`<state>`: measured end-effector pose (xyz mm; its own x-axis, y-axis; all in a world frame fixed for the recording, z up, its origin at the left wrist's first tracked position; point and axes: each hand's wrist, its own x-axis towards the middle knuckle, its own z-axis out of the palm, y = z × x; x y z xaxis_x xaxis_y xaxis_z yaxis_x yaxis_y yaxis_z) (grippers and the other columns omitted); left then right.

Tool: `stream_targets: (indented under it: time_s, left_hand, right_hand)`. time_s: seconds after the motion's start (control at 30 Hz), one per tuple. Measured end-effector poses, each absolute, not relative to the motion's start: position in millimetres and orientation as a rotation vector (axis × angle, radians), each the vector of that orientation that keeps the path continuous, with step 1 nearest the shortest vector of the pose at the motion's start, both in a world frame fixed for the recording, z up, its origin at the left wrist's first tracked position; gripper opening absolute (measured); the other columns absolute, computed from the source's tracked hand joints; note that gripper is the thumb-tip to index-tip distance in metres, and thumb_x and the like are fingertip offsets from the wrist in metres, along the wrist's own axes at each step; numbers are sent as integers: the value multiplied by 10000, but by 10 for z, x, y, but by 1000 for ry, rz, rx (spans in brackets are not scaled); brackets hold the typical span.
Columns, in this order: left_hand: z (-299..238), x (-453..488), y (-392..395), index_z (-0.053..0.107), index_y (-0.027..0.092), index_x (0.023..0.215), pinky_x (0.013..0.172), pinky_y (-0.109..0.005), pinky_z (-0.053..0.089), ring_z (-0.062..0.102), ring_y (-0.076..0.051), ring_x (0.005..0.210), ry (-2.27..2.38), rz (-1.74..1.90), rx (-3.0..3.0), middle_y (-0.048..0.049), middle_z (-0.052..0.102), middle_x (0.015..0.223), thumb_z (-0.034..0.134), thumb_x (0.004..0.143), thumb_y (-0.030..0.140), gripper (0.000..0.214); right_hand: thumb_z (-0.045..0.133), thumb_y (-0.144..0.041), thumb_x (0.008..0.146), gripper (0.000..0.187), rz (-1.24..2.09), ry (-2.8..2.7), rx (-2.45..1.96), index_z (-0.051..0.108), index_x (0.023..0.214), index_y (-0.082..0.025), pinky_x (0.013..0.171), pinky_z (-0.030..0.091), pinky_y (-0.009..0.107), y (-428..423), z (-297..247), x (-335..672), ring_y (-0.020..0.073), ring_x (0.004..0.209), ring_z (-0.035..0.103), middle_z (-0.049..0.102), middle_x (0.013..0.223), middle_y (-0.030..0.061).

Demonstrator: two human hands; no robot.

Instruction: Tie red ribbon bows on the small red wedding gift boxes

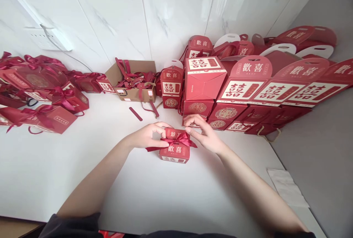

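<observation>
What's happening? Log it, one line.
left hand: at bow | right hand: beside bow | red box: on table, under bow | carton: beyond hands

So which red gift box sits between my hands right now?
The small gift box with the crimson ribbon bow, flanked by your left hand and right hand; the other gift boxes are grouped beyond it or off to either side.

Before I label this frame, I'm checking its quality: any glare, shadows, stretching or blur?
Head view: pale glare streaks the wall, upper right; head view: soft shadow on the table beside the left forearm; head view: rightmost box looks stretched; head view: bow fairly clear, tiny print unreadable.
</observation>
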<state>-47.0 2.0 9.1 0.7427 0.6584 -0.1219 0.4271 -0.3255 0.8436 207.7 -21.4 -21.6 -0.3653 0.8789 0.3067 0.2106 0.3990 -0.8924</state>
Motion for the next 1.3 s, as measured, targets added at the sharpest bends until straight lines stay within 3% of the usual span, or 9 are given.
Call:
stream_targets:
  time_s: [0.1, 0.2, 0.3, 0.5, 0.73, 1.0, 1.17, 1.3]
  left_hand:
    - [116, -508, 42, 655, 172, 751, 1055, -314, 387, 504, -220, 1230, 808, 332, 1996, -60, 528, 1323, 633, 843, 375, 224]
    - [111, -487, 34, 700, 176, 758, 1045, -304, 395, 522, -218, 1214, 846, 379, 2034, -59, 547, 1305, 591, 873, 361, 243]
    - [95, -433, 3, 689, 167, 686, 1029, -298, 405, 549, -206, 1173, 883, 446, 2068, -63, 572, 1267, 560, 892, 347, 303]
    - [14, -356, -24, 629, 164, 576, 1010, -322, 420, 557, -203, 1139, 938, 541, 2148, -55, 600, 1223, 558, 883, 325, 354]
    - [-80, -308, 2, 608, 172, 520, 963, -323, 439, 574, -204, 1092, 988, 520, 2109, -49, 665, 1128, 528, 890, 337, 412]
    - [-70, -380, 45, 637, 136, 636, 909, -312, 464, 605, -213, 1044, 858, 429, 1759, -94, 593, 1221, 576, 868, 430, 379]
    - [-67, -405, 60, 573, 139, 663, 930, -332, 455, 593, -228, 1071, 830, 446, 1714, -101, 586, 1216, 665, 804, 369, 285]
    - [-37, -416, 59, 535, 146, 681, 952, -367, 444, 579, -243, 1107, 839, 449, 1688, -110, 570, 1266, 673, 793, 366, 283]
  right_hand:
    - [592, -348, 899, 130, 730, -2063, -965, 593, 878, -220, 922, 402, 381, -333, -6, 2144, 203, 939, 523, 539, 947, 51]
    - [638, -336, 866, 144, 654, -2260, -988, 588, 926, -216, 866, 421, 365, -399, 54, 2108, 212, 910, 504, 538, 933, 53]
    - [610, -298, 886, 109, 666, -2322, -990, 560, 866, -204, 812, 429, 325, -404, 13, 2046, 196, 879, 501, 531, 904, 43]
    - [494, -327, 956, 215, 782, -2306, -999, 452, 783, -207, 699, 401, 275, -394, 3, 2037, 152, 731, 497, 536, 792, 10]
    - [487, -333, 937, 233, 789, -2259, -1301, 428, 742, -219, 551, 311, 260, -450, 30, 2078, 137, 563, 433, 530, 646, -13]
    - [440, -523, 939, 315, 1520, -1912, -1233, 467, 845, -223, 531, 367, 238, -415, 39, 2156, 116, 526, 489, 584, 631, -35]
    - [609, -418, 873, 243, 1628, -1838, -997, 486, 877, -208, 547, 337, 217, -347, -43, 2167, 98, 596, 441, 501, 683, -49]
    - [688, -380, 817, 286, 1726, -1897, -930, 471, 896, -210, 571, 380, 223, -355, -4, 2228, 102, 625, 483, 520, 735, -41]
